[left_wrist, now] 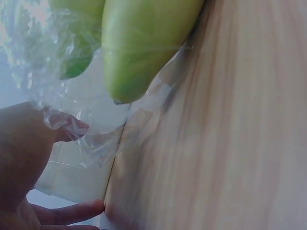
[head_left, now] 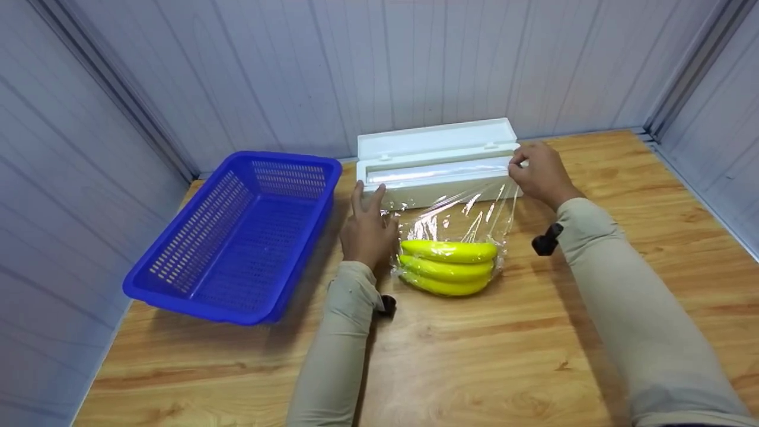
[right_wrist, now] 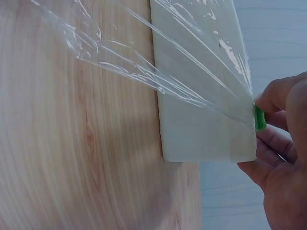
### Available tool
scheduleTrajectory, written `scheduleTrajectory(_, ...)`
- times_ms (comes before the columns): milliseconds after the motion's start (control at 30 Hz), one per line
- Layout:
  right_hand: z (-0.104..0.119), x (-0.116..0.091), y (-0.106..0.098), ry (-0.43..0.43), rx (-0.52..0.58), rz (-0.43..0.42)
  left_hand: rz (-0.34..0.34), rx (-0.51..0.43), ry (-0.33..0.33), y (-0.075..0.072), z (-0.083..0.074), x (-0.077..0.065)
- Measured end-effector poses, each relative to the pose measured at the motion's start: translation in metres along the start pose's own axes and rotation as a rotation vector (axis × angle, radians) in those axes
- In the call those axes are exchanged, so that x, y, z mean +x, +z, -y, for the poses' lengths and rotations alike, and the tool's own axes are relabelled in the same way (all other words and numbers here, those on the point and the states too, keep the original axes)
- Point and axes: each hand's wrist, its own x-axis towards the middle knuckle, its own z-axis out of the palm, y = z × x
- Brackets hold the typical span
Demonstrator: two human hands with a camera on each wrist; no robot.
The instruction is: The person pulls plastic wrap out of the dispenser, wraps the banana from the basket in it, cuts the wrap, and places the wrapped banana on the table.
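A white cling film dispenser box [head_left: 436, 142] stands at the back with its lid raised. Clear cling film [head_left: 436, 222] stretches from it toward me and covers a bunch of yellow bananas [head_left: 449, 270] on the table. My left hand [head_left: 366, 234] is at the box's front left corner, fingers extended against it, thumb beside the film. In the left wrist view, the thumb [left_wrist: 69, 128] touches the loose film edge. At the box's right end, my right hand [head_left: 541, 173] pinches a small green slide cutter [right_wrist: 260, 119], where the film gathers into creases.
To the left sits a blue plastic basket [head_left: 314, 237] with slotted sides. The wooden table [head_left: 474, 367] meets pale panelled walls [head_left: 415, 65] behind the box and on both sides.
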Motion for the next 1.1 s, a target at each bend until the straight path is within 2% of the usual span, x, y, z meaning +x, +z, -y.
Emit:
scheduleTrajectory(567,-0.003,0.0008,-0.0012,-0.002,-0.026,0.016,-0.006,0.006,-0.011,-0.0007,0.0,-0.0001)
scheduleTrajectory(800,-0.0065,-0.0048,0.0001,0.034,0.009,-0.044,0.011,0.008,-0.009,-0.0009,0.0004,-0.0004)
scheduleTrajectory(1100,-0.0089,-0.0048,0.0043,0.011,-0.005,-0.083,-0.01,0.008,-0.006,-0.0034,0.0006,-0.0002)
